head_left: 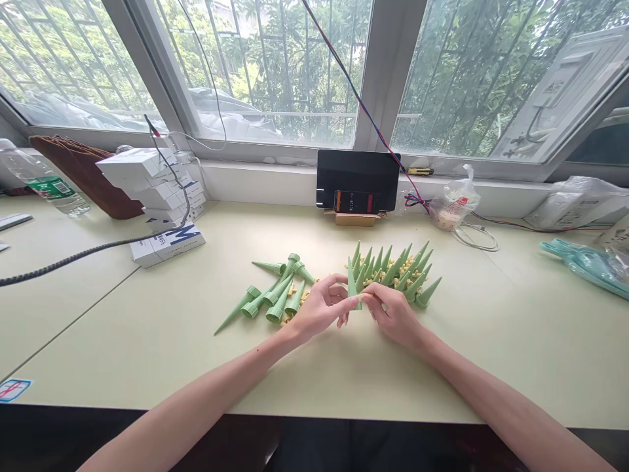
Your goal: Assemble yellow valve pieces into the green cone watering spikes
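Observation:
My left hand (322, 305) grips a green watering spike (351, 278), held upright with its tip pointing up. Against the side of its base, my right hand (393, 316) pinches a small yellow valve (362, 296), largely covered by the fingers. Whether the valve sits in the spike's base I cannot tell. Left of my hands lies a loose heap of green spikes (279, 290) on their sides, with yellow pieces (303, 296) among them. Behind my right hand, several spikes (388, 259) stand upright in close rows, yellow valves (403, 265) showing between them.
A phone (357, 202) leans on a black tablet (358, 174) at the table's back. White boxes (167, 244) and a water bottle (56, 187) stand at left, crossed by a black cable (98, 252). To the right are a bagged cup (455, 203) and a teal plastic item (584, 265).

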A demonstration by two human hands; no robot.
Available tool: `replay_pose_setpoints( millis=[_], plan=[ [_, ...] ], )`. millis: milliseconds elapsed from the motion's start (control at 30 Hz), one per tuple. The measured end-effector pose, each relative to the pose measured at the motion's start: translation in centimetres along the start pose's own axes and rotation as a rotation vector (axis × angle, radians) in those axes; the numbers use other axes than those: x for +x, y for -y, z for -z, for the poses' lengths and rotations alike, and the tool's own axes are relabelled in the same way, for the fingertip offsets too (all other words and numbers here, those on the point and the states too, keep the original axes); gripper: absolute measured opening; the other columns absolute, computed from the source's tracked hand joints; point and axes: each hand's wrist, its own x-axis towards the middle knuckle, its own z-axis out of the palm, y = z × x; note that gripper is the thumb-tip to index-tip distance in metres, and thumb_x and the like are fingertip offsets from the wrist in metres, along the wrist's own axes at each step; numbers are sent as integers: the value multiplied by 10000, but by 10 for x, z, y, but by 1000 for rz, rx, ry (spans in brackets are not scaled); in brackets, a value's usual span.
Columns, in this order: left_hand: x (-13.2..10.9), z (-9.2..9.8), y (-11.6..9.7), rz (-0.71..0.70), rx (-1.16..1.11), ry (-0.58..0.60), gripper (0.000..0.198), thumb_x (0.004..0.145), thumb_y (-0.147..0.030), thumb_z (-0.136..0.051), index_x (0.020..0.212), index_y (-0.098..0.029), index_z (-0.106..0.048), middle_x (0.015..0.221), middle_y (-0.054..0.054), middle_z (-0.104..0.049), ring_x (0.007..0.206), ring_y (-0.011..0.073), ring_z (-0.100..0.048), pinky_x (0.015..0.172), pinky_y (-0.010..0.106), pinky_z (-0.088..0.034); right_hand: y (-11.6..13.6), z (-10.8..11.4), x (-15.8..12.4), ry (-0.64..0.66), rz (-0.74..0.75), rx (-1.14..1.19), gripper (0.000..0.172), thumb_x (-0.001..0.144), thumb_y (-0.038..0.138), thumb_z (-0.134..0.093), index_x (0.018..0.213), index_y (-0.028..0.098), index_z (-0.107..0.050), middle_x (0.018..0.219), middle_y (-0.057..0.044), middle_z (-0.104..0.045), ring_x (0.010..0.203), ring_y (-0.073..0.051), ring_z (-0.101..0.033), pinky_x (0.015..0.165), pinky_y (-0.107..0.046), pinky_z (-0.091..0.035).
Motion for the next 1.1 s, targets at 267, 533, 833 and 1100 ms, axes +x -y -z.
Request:
replay_pose_setpoints(
  millis=[267,533,833,1100],
  plan=[
    [0,2,10,-48,91,3,413,828,-448,-693,1112,-216,-503,714,-51,-510,539,102,-550,486,230,-458,-3,0,0,15,17,-22,356,1025,368,-371,717,209,-453,603,24,-448,523,-127,-398,519,-263,-339],
    [-1,1,14,-135,252,-43,378,842,-398,-684,1133,-214,-528,801,-24,-532,616,97,-520,571,230,-481,-5,-1,0,54,-39,36,368,1024,388,-362,700,217,-393,589,36,-412,515,-123,-362,511,-263,-319],
    [1,3,19,-199,421,-76,383,854,-347,-671,1198,-206,-582,927,25,-612,643,98,-541,651,264,-536,-8,-2,-1,82,-109,108,366,1023,405,-376,731,201,-462,542,45,-410,482,-115,-354,491,-255,-312],
    [2,5,26,-284,575,-120,304,866,-276,-668,1164,-224,-638,995,27,-657,648,97,-572,598,236,-528,-4,-2,0,97,-197,197,408,1017,457,-384,725,193,-491,492,45,-424,450,-112,-370,476,-250,-333]
  ],
)
